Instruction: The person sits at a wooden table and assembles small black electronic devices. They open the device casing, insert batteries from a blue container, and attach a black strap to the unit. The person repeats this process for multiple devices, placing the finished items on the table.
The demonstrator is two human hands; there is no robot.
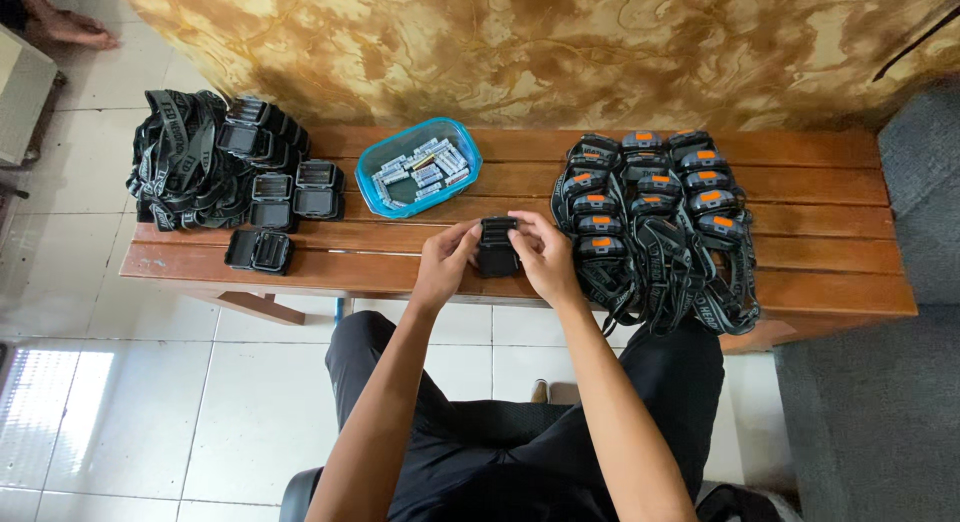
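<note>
Holding a black headlamp unit [497, 246] between both hands, just above the near slats of the wooden desk [820, 272]. Left hand [446, 262] closing its grip on the unit's left side, thumb reaching over the top edge. Right hand [545, 256] closing its grip on the right side, fingers curling over the top. Lying to the right, touching the right hand: a packed group of headlamps with orange buttons [650, 217], straps trailing over the desk's front edge. Sitting beyond the hands: a blue plastic tray [470, 162] containing small grey batteries [425, 168]. Resting at the left end: open black headlamp housings [285, 187] beside a heap of black headbands [180, 167]. Lying alone near the front edge: one open housing [259, 250].
</note>
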